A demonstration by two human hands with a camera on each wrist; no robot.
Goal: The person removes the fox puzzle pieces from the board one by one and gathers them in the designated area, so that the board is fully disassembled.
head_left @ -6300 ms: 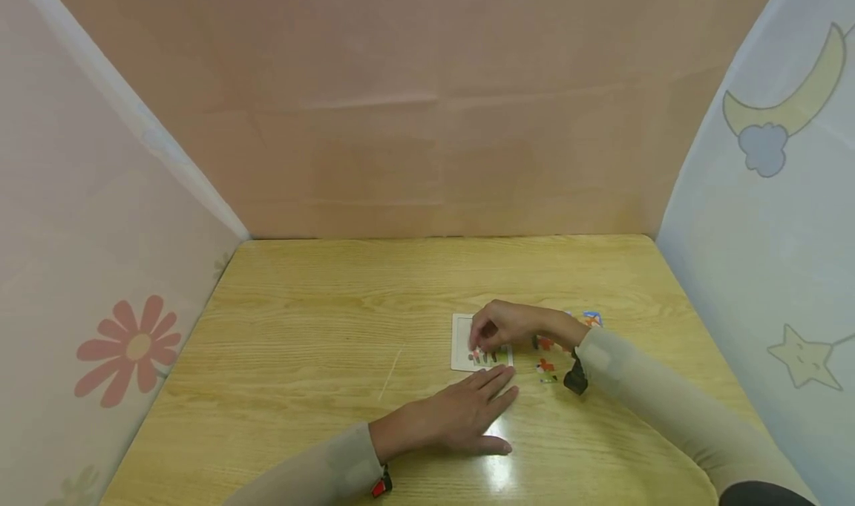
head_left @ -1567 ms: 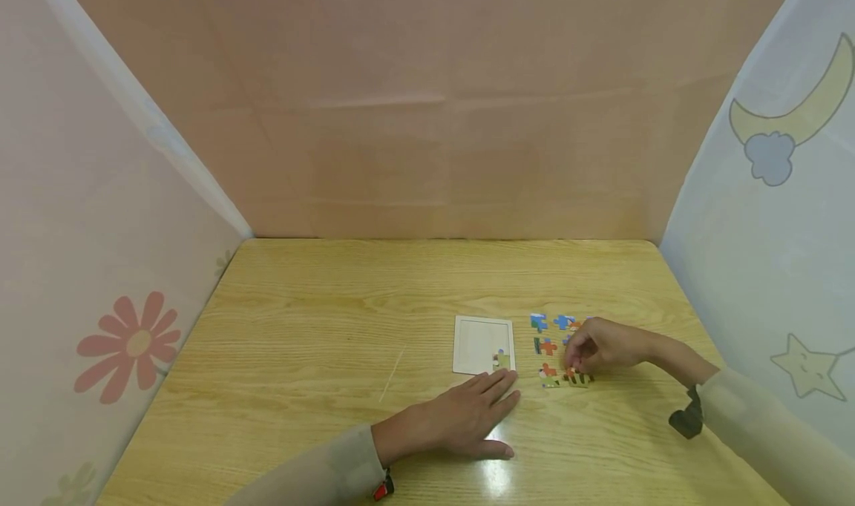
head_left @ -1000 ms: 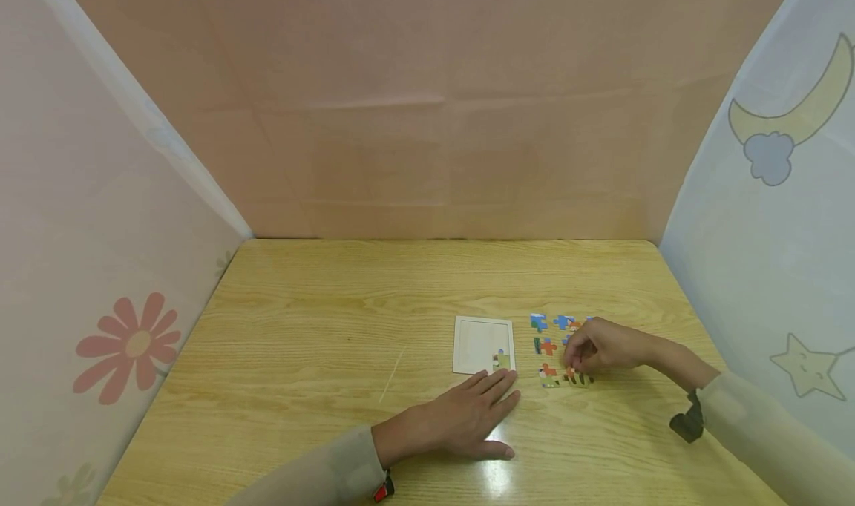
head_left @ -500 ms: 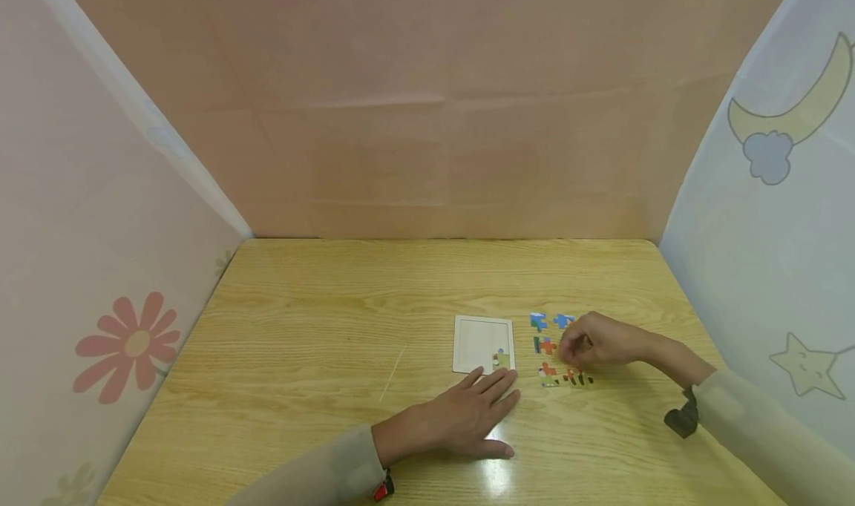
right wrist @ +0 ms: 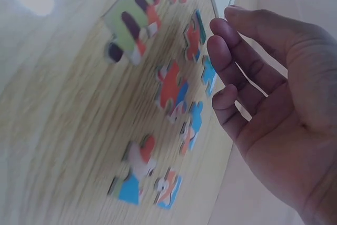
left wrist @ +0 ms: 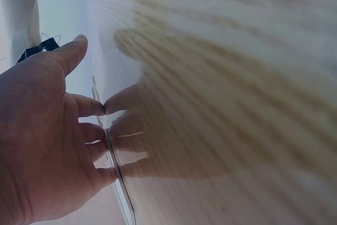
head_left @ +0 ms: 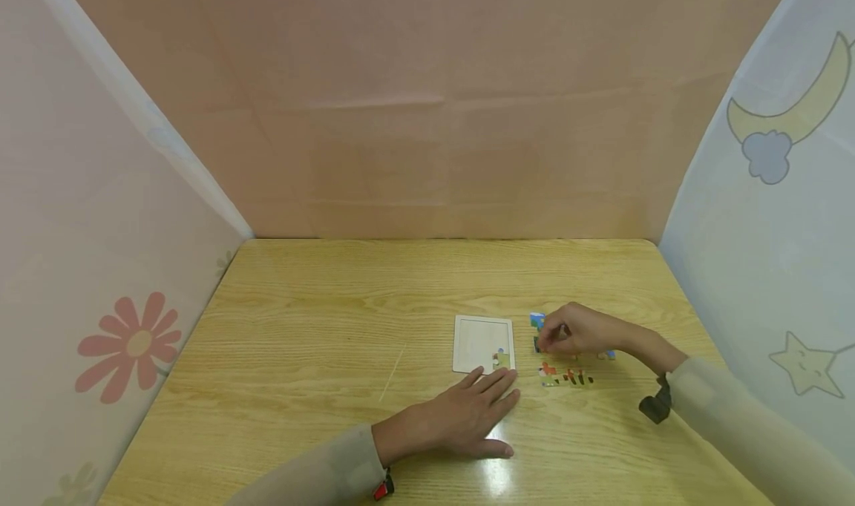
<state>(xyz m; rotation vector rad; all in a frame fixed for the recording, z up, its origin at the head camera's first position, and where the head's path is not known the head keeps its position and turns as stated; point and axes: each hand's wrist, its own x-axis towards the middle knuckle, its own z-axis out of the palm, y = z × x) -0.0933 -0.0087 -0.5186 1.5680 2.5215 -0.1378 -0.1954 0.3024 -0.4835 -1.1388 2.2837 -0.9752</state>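
A square pale wooden puzzle tray (head_left: 477, 339) lies on the table, with one green puzzle piece (head_left: 503, 360) in its near right corner. My left hand (head_left: 461, 417) lies flat, fingers spread; in the left wrist view its fingertips touch the tray's near edge (left wrist: 120, 185). Right of the tray, my right hand (head_left: 577, 332) hovers over loose puzzle pieces, hiding several in the head view. The right wrist view shows its relaxed, bent fingers (right wrist: 220, 54) with nothing between them. Below them lie a dark-striped green piece (right wrist: 117, 20) and a red piece (right wrist: 192, 40).
A blue piece (head_left: 537, 319) lies at the far left of the loose group. Nearest to me are a red-and-green piece (head_left: 548, 375) and the striped piece's neighbours. Patterned cloth walls (head_left: 768, 283) stand at both sides and behind the wooden table (head_left: 300, 328).
My right hand was over the tray at first, where the striped piece lay; that piece is now on the table. Lately the hand has moved left and away from me. My left hand stays put.
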